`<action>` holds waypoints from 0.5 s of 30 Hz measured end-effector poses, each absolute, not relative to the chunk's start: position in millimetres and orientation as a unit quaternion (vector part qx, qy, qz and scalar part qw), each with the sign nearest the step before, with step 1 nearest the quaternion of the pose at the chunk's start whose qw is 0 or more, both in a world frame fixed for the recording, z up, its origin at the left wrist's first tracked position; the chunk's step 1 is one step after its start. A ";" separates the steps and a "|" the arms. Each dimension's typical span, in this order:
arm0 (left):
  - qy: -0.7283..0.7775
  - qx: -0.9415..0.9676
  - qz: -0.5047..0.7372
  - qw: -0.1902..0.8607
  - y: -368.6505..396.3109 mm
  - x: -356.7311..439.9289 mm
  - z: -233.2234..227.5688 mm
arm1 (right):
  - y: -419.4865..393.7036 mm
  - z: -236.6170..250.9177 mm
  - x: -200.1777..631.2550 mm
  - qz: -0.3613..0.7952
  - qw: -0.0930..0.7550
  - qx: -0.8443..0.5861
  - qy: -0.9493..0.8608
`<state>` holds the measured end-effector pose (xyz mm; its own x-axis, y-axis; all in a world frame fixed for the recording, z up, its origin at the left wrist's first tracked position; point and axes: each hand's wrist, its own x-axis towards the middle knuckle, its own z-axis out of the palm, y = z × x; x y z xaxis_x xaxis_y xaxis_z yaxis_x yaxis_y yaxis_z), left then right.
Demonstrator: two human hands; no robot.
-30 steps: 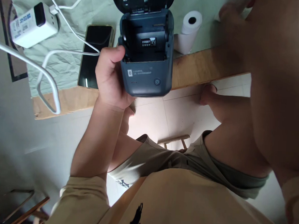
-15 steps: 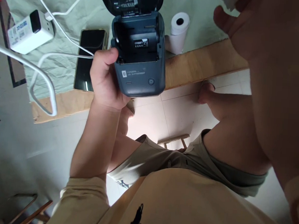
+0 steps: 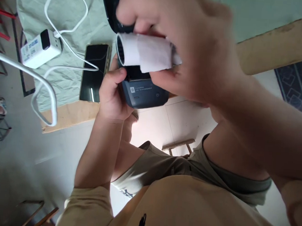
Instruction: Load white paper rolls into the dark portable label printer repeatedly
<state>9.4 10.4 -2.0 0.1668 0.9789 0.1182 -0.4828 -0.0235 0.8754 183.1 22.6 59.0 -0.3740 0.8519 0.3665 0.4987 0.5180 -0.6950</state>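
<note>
The left hand (image 3: 114, 95) grips the dark blue printer (image 3: 144, 92) by its side, lid thrown back, held out past the table edge (image 3: 274, 49); how much lies in its open bay is hidden; the right hand (image 3: 186, 46) pinches a white paper roll (image 3: 145, 52) just above that bay, its long axis lying crosswise, hollow end toward the phone (image 3: 95, 71); a white charger (image 3: 39, 48) and cable (image 3: 49, 85) rest on the green cloth (image 3: 69, 24).
</note>
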 end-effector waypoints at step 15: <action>0.300 0.427 0.564 0.640 6.9 11.1 1.0 | 28.3 45.6 178.7 -0.022 0.273 -0.399 -0.875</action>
<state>11.1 6.9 1.0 0.1830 0.9783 0.0973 -0.4653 -0.0010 0.8852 178.7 28.3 45.6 -0.5324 0.6866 0.4951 0.7111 0.6801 -0.1784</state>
